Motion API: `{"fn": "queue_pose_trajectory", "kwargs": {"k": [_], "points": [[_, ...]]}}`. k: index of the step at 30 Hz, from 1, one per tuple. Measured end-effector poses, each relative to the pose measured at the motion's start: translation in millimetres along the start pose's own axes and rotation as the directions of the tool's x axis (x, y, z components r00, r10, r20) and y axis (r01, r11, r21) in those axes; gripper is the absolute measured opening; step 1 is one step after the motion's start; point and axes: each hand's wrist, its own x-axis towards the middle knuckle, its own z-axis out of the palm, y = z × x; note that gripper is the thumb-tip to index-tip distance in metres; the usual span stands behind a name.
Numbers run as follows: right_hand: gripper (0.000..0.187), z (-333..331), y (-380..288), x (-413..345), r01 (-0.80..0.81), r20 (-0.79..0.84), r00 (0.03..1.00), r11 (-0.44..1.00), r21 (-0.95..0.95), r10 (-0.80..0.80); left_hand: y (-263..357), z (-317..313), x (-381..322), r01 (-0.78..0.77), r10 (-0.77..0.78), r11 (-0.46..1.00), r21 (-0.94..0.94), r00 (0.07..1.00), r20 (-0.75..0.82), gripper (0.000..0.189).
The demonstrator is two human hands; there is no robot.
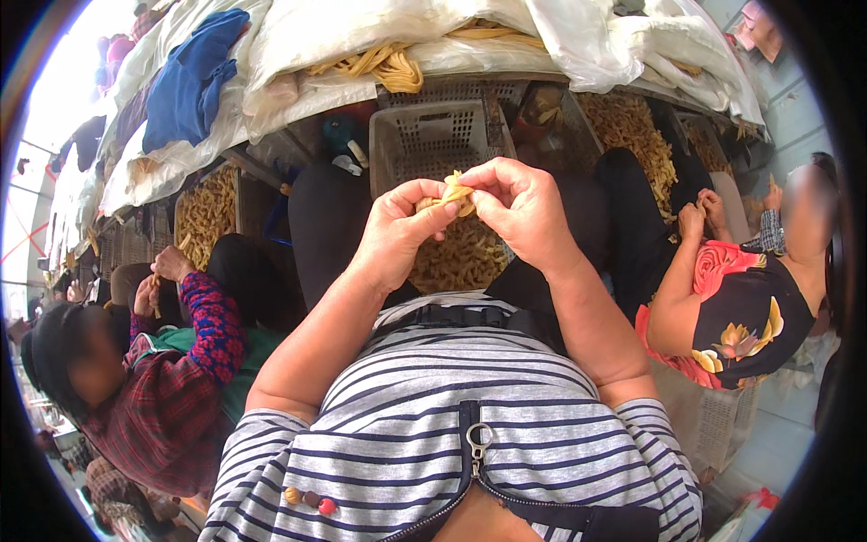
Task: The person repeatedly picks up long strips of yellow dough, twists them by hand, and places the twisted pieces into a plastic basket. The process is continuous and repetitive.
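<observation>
Both my hands meet above my lap at the middle of the head view. My left hand (411, 227) pinches a yellowish, knotted strip (455, 194) between thumb and fingers. At its upper right, my right hand (520, 203) grips the same strip with thumb and index finger. The strip looks soft and folded over itself; its exact material I cannot tell. Below my hands, between my knees, lies a heap of similar small knotted pieces (460, 261). Behind the hands stands a grey perforated plastic crate (433, 115), its lower part partly hidden by them.
Ahead, a table under white plastic sheeting (474, 57) bears long yellow strips (399, 71) and a blue cloth (196, 78). Co-workers sit close on the left (169, 406) and right (731, 305), handling small pieces. More crates of knotted pieces (210, 217) stand under the table.
</observation>
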Motion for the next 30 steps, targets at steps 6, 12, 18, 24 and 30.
{"fn": "queue_pose_trajectory", "kwargs": {"k": [6, 12, 18, 24, 30], "points": [[0.016, -25.1, -24.6, -3.3, -0.178, 0.177, 0.977, 0.907, 0.382, 0.117, 19.4, 15.2, -8.8, 0.175, -0.083, 0.952, -0.251, 0.938, 0.336, 0.014], [0.016, -22.0, -133.0, -30.6, 0.461, 0.128, 0.866, 0.871, 0.169, -0.484, 105.6, 58.2, -60.4, -0.392, 0.365, 0.917, -0.077, 0.743, 0.561, 0.019], [0.009, 87.0, -200.1, -56.5, 0.780, -0.683, 0.611, 0.158, 0.605, -0.400, 128.2, 95.5, -72.2, -0.446, 0.638, 0.760, -0.472, 0.379, 0.670, 0.019], [0.009, 41.5, -173.9, -44.1, 0.815, -0.558, 0.579, 0.415, 0.404, -0.595, 121.0, 77.7, -43.8, -0.486, 0.612, 0.782, -0.389, 0.485, 0.625, 0.021], [0.013, -12.0, -129.2, -51.6, 0.681, -0.095, 0.729, 0.702, 0.208, -0.678, 87.0, 38.0, -31.9, -0.506, 0.450, 0.862, -0.043, 0.722, 0.526, 0.003]]}}
